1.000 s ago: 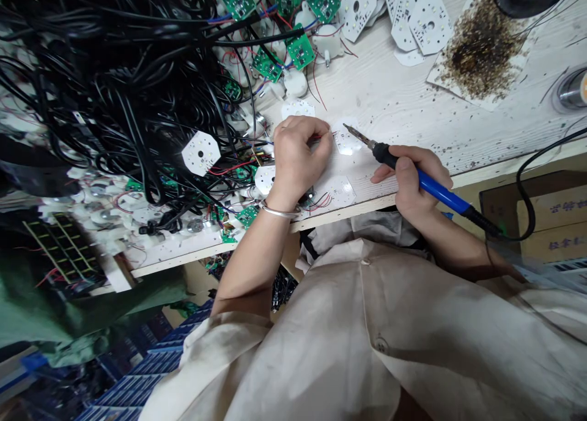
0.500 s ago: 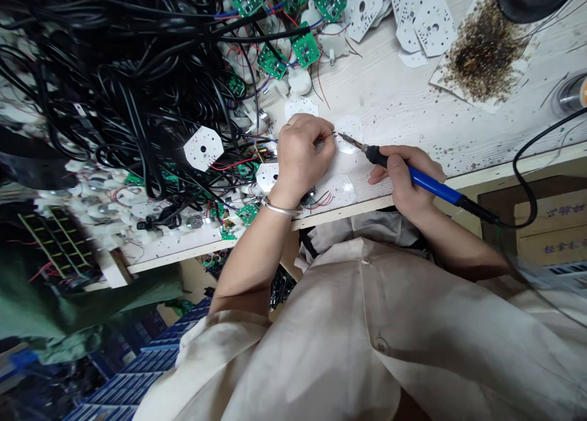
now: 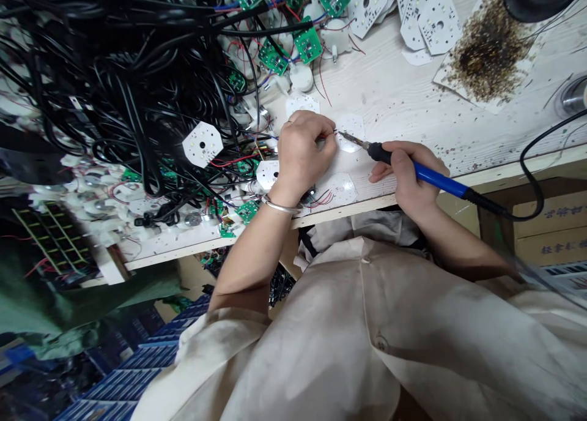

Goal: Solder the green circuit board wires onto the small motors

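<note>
My right hand is closed round a soldering iron with a blue and black handle. The iron's tip points left and meets the white LED board, close to my left fingertips. My left hand is pinched on thin wires, whose ends reach the same board; most of their length is hidden under the fingers. Another white board lies nearer me, with thin red wires beside it. A third board is partly covered by my left wrist.
A tangle of black cables fills the left of the bench, with several green circuit boards beside it. White boards are stacked at the back. To the right lie a residue-covered sheet and a solder spool.
The view has shifted slightly. Both hands keep nearly the same pose, with the iron's tip still at the board beside my left fingertips.
</note>
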Motion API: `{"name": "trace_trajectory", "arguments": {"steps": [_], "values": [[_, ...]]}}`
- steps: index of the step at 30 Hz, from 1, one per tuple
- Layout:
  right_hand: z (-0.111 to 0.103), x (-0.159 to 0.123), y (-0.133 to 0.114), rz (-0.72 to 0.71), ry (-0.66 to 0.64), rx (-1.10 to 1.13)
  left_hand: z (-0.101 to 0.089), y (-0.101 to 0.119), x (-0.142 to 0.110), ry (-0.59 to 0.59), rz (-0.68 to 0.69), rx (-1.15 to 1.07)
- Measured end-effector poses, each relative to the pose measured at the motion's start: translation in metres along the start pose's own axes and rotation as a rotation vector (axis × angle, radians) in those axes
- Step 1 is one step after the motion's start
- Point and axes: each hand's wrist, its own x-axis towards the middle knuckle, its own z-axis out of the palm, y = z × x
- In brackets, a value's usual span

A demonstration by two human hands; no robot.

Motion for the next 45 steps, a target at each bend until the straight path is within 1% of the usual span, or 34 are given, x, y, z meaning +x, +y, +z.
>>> {"name": "trace_trajectory", "arguments": {"steps": [2, 6, 9, 12, 16, 20, 23, 27, 29, 31, 33, 37, 39, 41, 43, 44, 45], "values": [[0.0, 0.0, 0.001, 0.007, 0.007, 0.019, 0.0, 0.0, 0.0, -0.006, 0.0, 0.006], [0.0, 0.002, 0.002, 0.011, -0.026, 0.018, -0.001, 0.002, 0.0, -0.019, -0.019, 0.005], [0.001, 0.004, 0.002, 0.025, -0.036, 0.067, -0.001, 0.002, 0.0, -0.017, -0.024, -0.001], [0.001, 0.006, 0.004, 0.053, -0.011, 0.114, -0.001, 0.003, 0.001, -0.007, -0.022, -0.005], [0.002, 0.007, 0.007, 0.056, 0.036, 0.119, 0.0, 0.002, 0.001, -0.01, -0.025, 0.002], [0.003, 0.006, 0.01, 0.03, 0.011, 0.11, 0.0, 0.002, 0.001, -0.027, -0.031, 0.009], [0.002, 0.005, 0.01, -0.012, 0.017, 0.082, 0.0, 0.001, 0.0, -0.021, -0.024, 0.013], [0.0, 0.001, 0.005, -0.094, 0.107, 0.057, 0.002, -0.001, 0.001, -0.004, -0.013, 0.015], [0.0, -0.001, 0.002, -0.124, 0.088, 0.042, 0.003, -0.001, 0.002, 0.005, -0.012, 0.026], [0.002, -0.003, 0.002, -0.175, 0.034, 0.028, 0.004, 0.0, 0.002, 0.007, -0.016, 0.046], [0.003, -0.003, 0.005, -0.234, 0.011, 0.024, 0.003, 0.002, 0.0, 0.004, -0.018, 0.08], [-0.001, 0.002, 0.008, -0.272, 0.061, 0.009, 0.002, 0.002, -0.006, 0.029, 0.047, 0.143], [-0.007, 0.006, 0.007, -0.321, 0.047, -0.054, 0.002, 0.0, -0.008, 0.058, 0.082, 0.173], [-0.013, 0.009, 0.006, -0.396, 0.001, -0.157, 0.002, 0.001, -0.009, 0.069, 0.093, 0.238], [-0.016, 0.007, 0.005, -0.446, -0.056, -0.259, 0.001, 0.01, -0.014, 0.025, 0.089, 0.344], [-0.016, 0.005, 0.006, -0.463, -0.095, -0.312, 0.0, 0.017, -0.016, -0.021, 0.085, 0.401], [-0.017, 0.003, 0.009, -0.471, -0.097, -0.351, -0.001, 0.024, -0.019, -0.075, 0.088, 0.447]]}}
